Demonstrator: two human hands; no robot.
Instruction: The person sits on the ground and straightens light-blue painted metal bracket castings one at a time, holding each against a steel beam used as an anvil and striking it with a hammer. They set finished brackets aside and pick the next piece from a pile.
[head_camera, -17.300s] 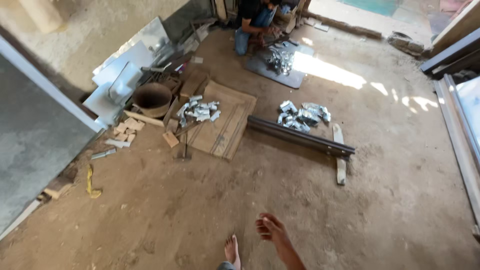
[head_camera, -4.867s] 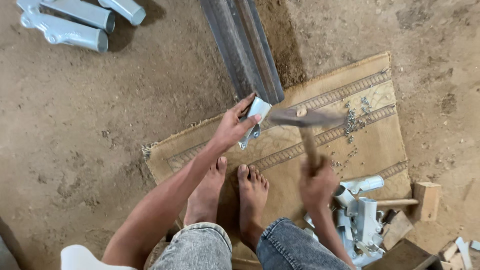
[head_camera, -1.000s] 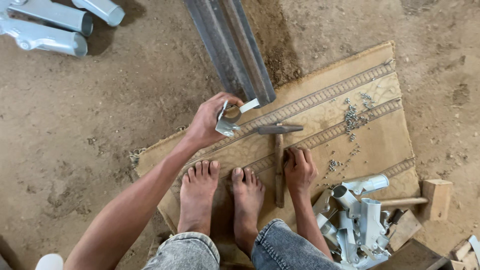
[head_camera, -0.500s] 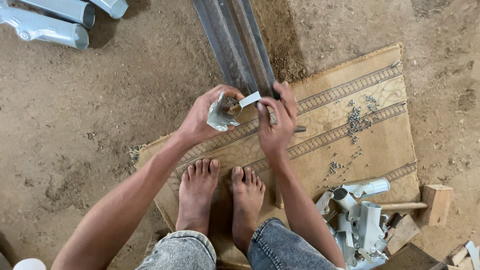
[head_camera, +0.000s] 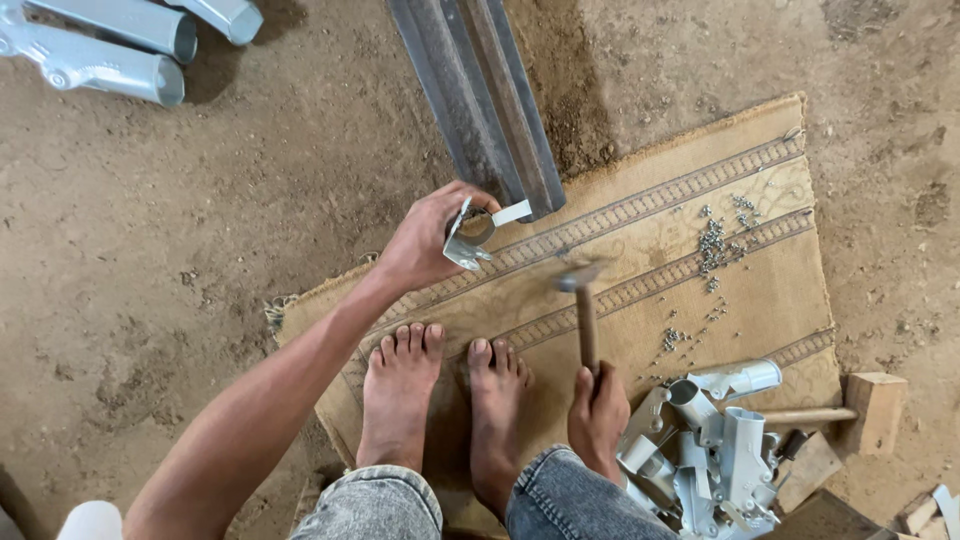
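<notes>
My left hand grips a small bent silver metal bracket and holds it against the near end of a dark steel rail. My right hand grips the wooden handle of a hammer; its blurred head hovers over the woven mat, right of the bracket. My bare feet rest on the mat's near part.
A pile of silver pipe fittings lies at lower right beside a wooden block and a wooden stick. Small screws are scattered on the mat. Silver tube pieces lie on the dirt floor at upper left.
My right hand left the bracket, dropped back to the hammer handle and lifted the hammer. My left hand keeps the bracket at the rail's end.
</notes>
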